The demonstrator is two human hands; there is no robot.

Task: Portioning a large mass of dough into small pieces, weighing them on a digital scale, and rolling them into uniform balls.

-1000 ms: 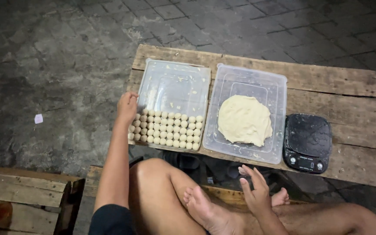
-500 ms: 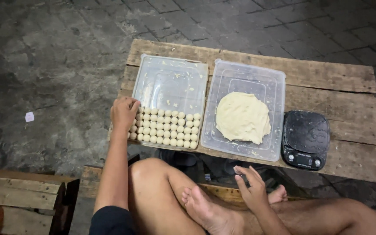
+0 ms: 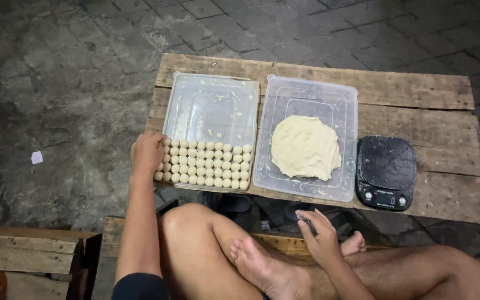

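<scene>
My left hand point(image 3: 147, 155) grips the near left edge of a clear plastic tray point(image 3: 212, 108) on a low wooden table point(image 3: 406, 91). Rows of several small pale dough balls point(image 3: 206, 163) fill the tray's near part; its far part is bare. To its right stands a second clear tray point(image 3: 312, 94) holding a large flat lump of pale dough point(image 3: 305, 147). My right hand point(image 3: 318, 236) hovers with fingers spread above my crossed legs, below the table's front edge, holding nothing.
A black digital kitchen scale point(image 3: 385, 171) sits on the table right of the dough tray. A wooden bench or pallet point(image 3: 29, 250) lies at the lower left. Dark stone paving point(image 3: 56, 83) surrounds the table, with a small white scrap point(image 3: 36, 157) on it.
My left hand has slid from the tray's upper left side down to its near left edge. My right hand has stayed above my legs. The view has shifted slightly.
</scene>
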